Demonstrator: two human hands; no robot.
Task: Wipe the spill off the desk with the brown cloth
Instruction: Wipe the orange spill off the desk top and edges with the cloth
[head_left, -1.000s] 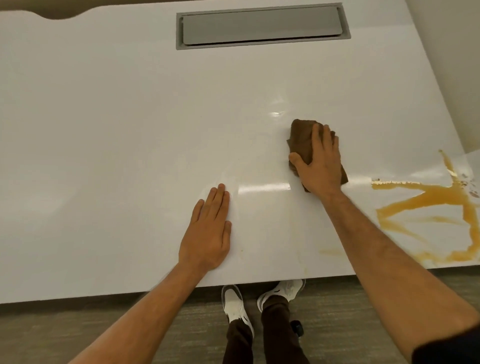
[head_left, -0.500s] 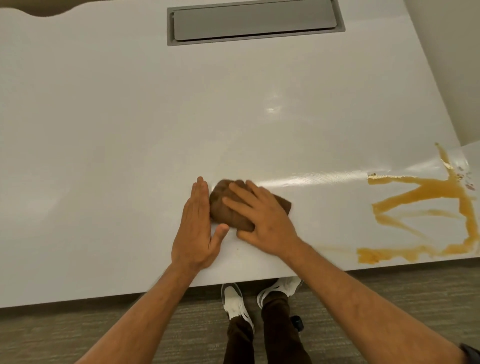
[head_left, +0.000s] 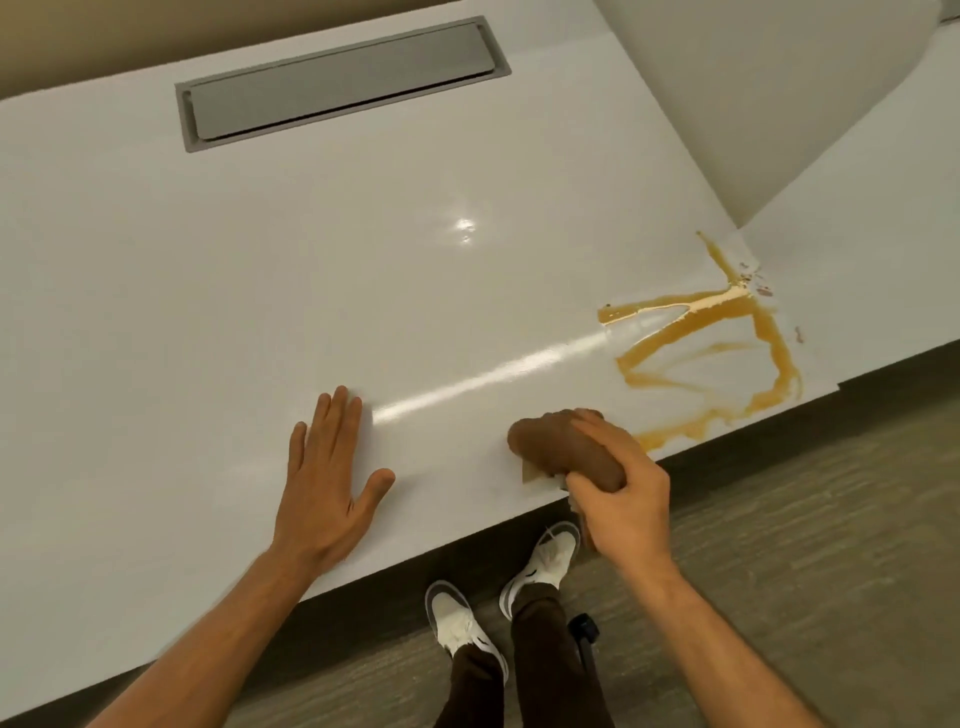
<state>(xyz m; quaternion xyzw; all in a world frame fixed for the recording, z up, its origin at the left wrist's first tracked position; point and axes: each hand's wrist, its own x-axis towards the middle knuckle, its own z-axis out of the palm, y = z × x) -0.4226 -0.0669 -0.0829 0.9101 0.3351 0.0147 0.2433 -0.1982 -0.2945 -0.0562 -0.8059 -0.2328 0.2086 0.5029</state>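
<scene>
right grip (head_left: 621, 488) bunches brown cloth (head_left: 561, 449) at desk (head_left: 208, 312) edge.

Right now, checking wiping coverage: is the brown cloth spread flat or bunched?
Bunched: the brown cloth sits wadded in the right hand.

Bare desk (head_left: 208, 291) stretches between the hands and spill (head_left: 711, 343); grey hatch (head_left: 337, 83) seemingly lies flush

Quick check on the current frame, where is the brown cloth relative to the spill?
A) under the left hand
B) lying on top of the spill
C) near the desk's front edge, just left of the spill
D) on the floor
C: the right hand grips the brown cloth bunched near the desk front edge, just short of the orange spill, while the left hand rests flat on bare desk.
</scene>
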